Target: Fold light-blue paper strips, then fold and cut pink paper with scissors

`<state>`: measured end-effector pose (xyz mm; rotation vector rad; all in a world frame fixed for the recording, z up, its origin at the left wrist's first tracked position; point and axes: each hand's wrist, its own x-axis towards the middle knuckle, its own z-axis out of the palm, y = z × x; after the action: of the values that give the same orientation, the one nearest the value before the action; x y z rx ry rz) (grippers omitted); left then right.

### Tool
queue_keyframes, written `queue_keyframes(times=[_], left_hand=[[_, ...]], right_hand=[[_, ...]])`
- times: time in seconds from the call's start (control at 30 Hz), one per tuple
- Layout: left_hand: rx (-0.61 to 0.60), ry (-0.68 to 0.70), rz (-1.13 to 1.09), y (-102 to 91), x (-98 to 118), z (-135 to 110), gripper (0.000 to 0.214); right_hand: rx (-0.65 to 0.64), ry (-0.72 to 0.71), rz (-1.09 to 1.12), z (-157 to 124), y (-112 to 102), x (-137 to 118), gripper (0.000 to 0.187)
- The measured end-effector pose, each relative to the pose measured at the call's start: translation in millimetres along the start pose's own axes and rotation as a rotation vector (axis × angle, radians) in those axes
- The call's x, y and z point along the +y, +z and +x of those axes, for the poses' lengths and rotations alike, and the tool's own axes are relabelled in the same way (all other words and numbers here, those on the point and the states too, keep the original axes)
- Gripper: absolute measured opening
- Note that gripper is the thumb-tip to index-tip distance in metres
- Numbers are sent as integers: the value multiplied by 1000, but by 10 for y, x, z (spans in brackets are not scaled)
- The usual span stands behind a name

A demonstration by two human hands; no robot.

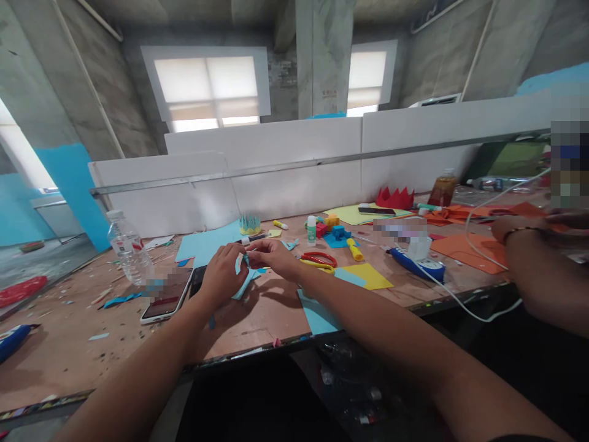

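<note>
Close together above the table, both my hands pinch a small light-blue paper piece (246, 260). My left hand (224, 270) has its fingers curled on the piece from the left. From the right, my right hand (275, 256) meets it with thumb and fingertips pressed together. The fingers partly cover the piece, so its exact shape is unclear. Just beyond the hands lie a marker pen (256, 237) and a small blue-and-yellow paper crown (249, 224). Red-and-yellow-handled scissors (318, 260) rest right of my right hand, and a light-blue sheet (209, 236) lies behind my left.
A glue stick (311, 230) and coloured paper shapes (339, 232) stand behind the scissors. At left are a plastic bottle (126, 245) and a phone (168, 298). A co-worker's hand (518, 228) is near orange paper (473, 250); a white cable (460, 302) hangs over the table edge.
</note>
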<state>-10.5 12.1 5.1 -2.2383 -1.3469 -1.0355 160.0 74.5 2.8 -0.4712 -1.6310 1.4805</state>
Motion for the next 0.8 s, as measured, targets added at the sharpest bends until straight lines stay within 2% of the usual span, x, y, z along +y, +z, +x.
queue_keyframes(times=[0.27, 0.67, 0.8], left_hand=[[6, 6, -28, 48, -64, -25, 23], [32, 95, -19, -19, 12, -4, 21], [43, 111, 15, -21, -6, -6, 26]], right_hand=[[0, -28, 3, -19, 10, 7, 37], [-79, -7, 28, -38, 19, -44, 41], [-43, -18, 50, -28, 10, -48, 41]])
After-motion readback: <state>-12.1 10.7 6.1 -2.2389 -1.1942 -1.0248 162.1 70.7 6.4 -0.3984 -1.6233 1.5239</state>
